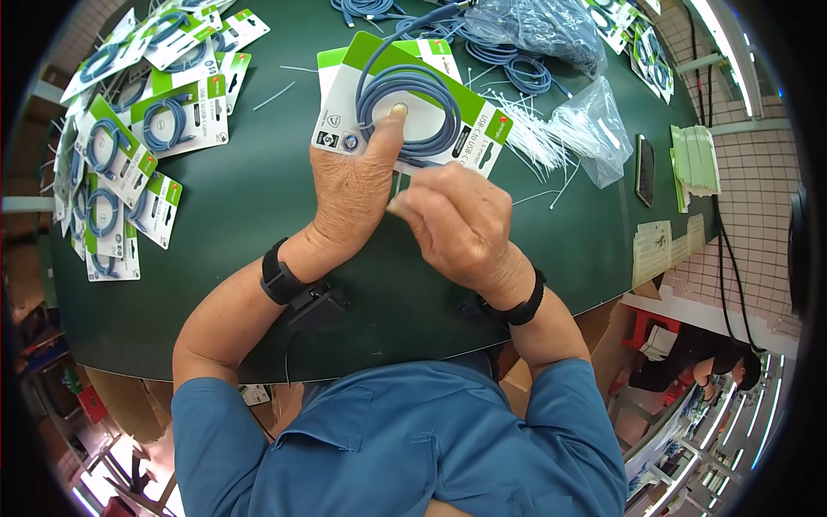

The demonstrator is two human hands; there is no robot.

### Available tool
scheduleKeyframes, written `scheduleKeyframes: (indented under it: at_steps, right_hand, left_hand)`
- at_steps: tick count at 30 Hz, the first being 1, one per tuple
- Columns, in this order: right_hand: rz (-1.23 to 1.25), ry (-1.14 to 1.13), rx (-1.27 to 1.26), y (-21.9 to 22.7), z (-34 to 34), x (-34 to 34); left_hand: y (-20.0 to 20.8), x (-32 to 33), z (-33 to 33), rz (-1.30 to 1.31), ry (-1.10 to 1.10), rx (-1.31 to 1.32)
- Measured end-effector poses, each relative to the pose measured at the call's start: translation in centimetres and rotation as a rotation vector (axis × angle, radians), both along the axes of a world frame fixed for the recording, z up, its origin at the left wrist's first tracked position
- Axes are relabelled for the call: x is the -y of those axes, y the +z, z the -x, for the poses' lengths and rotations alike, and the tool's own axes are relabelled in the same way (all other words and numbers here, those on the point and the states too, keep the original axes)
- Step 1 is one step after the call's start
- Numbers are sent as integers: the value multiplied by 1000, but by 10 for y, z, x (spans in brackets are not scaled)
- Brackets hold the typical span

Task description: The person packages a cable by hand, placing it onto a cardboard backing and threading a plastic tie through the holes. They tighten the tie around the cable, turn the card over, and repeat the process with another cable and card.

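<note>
My left hand (362,185) grips a white and green cardboard card (482,142) by its lower edge. The thumb presses on the card inside a coiled blue cable (448,108), which lies on the card's face with one end running up and away. Just right of it, my right hand (461,220) is closed in a pinch below the card. A thin pale cable tie (398,183) runs from the coil's lower side towards those fingertips. Another green and white card (439,52) lies behind the held one.
Carded cables (185,116) pile up at the left of the green table (224,207). White cable ties (534,129) lie loose on the right, beside a clear plastic bag (594,129) and a phone (644,170). Loose blue cables (525,73) lie at the back. Another person (698,362) sits far right.
</note>
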State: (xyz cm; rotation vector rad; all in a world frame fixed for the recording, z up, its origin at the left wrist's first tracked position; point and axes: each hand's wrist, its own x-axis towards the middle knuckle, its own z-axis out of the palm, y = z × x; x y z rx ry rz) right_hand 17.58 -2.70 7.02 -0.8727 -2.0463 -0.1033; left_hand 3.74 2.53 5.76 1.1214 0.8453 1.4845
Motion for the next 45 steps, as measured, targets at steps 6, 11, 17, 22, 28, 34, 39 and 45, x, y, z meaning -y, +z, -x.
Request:
scheduleKeyframes:
  at_steps: [6, 11, 17, 22, 28, 34, 39, 45]
  right_hand:
    - [56, 176, -48, 6, 3, 5]
    - [65, 225, -77, 3, 2, -1]
    - [-42, 55, -28, 6, -8, -4]
    - [-37, -19, -93, 8, -14, -4]
    - [3, -159, -114, 20, -11, 5]
    - [19, -205, -80, 30, -17, 6]
    - [87, -215, -216, 39, -18, 8]
    - [166, -242, -364, 73, -9, 17]
  left_hand:
    - [6, -4, 2, 55, -61, 74]
    - [8, -3, 2, 90, -79, 53]
    - [14, 5, 0, 37, -56, 40]
    - [22, 11, -3, 23, -81, -20]
    - [32, 17, -11, 24, -66, -45]
    - [35, 15, -20, -8, -82, 4]
    - [49, 20, -23, 55, -128, 70]
    - [78, 27, -16, 62, -168, 85]
